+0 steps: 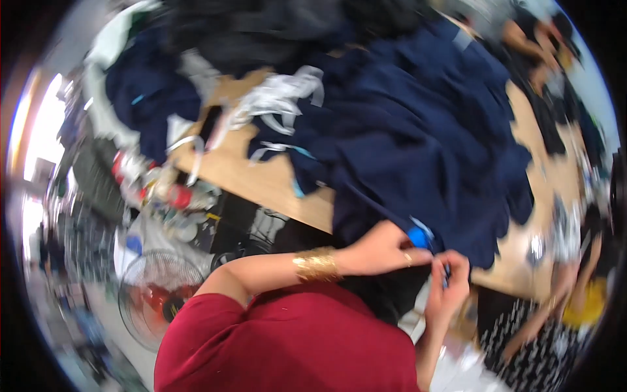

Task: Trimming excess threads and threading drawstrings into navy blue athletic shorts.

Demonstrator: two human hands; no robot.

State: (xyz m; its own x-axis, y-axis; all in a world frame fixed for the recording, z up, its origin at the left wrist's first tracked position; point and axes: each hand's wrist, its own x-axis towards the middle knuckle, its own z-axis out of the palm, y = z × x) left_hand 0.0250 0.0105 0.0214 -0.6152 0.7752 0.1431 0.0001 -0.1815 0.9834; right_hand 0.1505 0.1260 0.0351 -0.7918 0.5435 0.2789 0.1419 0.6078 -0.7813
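Observation:
My left hand [382, 251], with a gold bracelet at the wrist, is closed at the near edge of a large heap of dark blue cloth [424, 144]. A small bright blue thing [417, 236] shows against its fingers, too blurred to name. My right hand [449, 287] is closed in a pinch, its fingertips meeting those of the left hand. Between its fingers a slim blue bit shows, but I cannot make out what it is. The cloth spreads over a light wooden table [268, 183] and hangs down at the near side.
White strips [281, 98] lie tangled on the table to the left, beside more dark cloth [153, 91]. A round fan [160, 294] and a bag of bottles [173, 196] stand at my left. At the right, another person's arm [542, 320] is close by; another person [535, 46] is farther back.

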